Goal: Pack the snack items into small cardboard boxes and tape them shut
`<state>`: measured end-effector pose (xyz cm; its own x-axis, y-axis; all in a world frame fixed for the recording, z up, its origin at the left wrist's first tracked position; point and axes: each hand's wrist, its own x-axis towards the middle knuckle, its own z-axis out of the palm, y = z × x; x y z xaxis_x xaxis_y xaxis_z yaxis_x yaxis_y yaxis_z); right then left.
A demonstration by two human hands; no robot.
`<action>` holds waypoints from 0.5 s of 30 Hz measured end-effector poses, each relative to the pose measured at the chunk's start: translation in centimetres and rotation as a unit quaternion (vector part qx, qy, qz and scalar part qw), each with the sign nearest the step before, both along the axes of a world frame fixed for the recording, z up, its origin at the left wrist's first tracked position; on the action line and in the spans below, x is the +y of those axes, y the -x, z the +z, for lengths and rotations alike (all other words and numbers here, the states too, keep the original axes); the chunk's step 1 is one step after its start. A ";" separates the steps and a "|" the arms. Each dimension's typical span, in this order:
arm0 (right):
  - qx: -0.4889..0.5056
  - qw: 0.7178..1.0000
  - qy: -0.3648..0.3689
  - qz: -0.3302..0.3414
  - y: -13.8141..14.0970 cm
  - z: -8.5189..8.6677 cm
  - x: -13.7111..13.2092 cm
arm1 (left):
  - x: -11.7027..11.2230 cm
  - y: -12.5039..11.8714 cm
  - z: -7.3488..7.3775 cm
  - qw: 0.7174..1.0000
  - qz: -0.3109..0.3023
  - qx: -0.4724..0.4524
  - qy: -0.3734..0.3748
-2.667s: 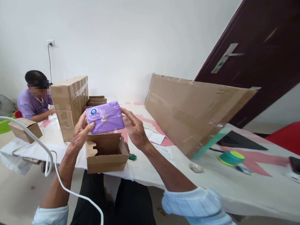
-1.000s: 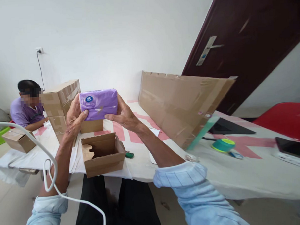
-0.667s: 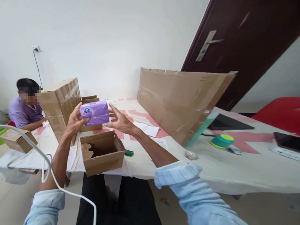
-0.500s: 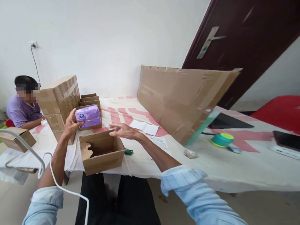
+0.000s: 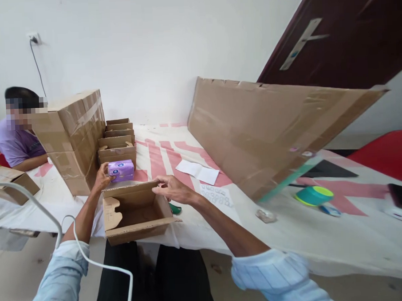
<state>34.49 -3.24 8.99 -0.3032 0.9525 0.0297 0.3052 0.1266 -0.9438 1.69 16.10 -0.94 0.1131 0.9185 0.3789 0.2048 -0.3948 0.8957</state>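
An open cardboard box (image 5: 141, 230) sits at the table's front edge, its cut-out flap at the left side. Just beyond its far rim is a purple plastic-wrapped pack (image 5: 123, 171), its left end held by my left hand (image 5: 103, 178) with closed fingers. My right hand (image 5: 172, 188) grips the box's far right corner between thumb and fingers. Partly hidden beside the box, under that hand, lies a green object (image 5: 175, 209).
Several open boxes (image 5: 119, 155) line up behind the pack, alongside a taped carton stack (image 5: 67, 145). A person (image 5: 19, 140) sits at left. A large cardboard sheet (image 5: 260, 134) leans at right, near white paper (image 5: 198, 172) and a teal roll (image 5: 311, 195). A white cable (image 5: 102, 261) hangs in front.
The purple pack has come down closer to the box's far rim in my left hand. My right hand has closed on the box corner, and the view has shifted slightly.
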 end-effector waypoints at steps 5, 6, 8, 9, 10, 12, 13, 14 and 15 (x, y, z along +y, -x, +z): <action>-0.012 0.999 -0.027 -0.033 -0.2 -0.4 0.3 | 2.3 -0.9 -1.4 1.000 0.029 -0.002 -0.007; -0.012 0.999 -0.030 -0.040 -0.3 -0.5 0.5 | 2.7 -1.1 -1.5 0.999 0.033 -0.002 -0.008; -0.016 0.997 -0.045 -0.056 -0.6 -0.5 1.1 | 3.5 -1.5 -1.6 0.999 0.035 -0.003 -0.010; -0.018 0.996 -0.057 -0.064 -0.7 -0.6 1.4 | 3.7 -1.8 -1.6 0.999 0.034 -0.003 -0.012; -0.018 0.995 -0.067 -0.070 -0.8 -0.5 1.8 | 4.0 -2.0 -1.6 0.999 0.032 -0.003 -0.013; -0.013 0.994 -0.077 -0.080 -1.0 -0.4 2.6 | 4.1 -2.3 -1.4 0.999 0.028 -0.003 -0.016; -0.008 0.993 -0.077 -0.085 -1.0 -0.4 3.0 | 3.9 -2.4 -1.4 1.000 0.025 -0.002 -0.017; -0.003 0.993 -0.076 -0.090 -1.0 -0.3 3.4 | 3.7 -2.4 -1.3 1.000 0.023 0.000 -0.018; 0.002 0.993 -0.074 -0.095 -0.9 -0.2 3.9 | 3.3 -2.3 -1.2 1.000 0.022 0.003 -0.020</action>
<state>35.39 0.64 8.78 -0.1184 0.9777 0.1736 0.3331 0.2038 -0.9206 4.03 19.39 -2.17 0.0766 0.9068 0.4145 0.2285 -0.4206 0.8780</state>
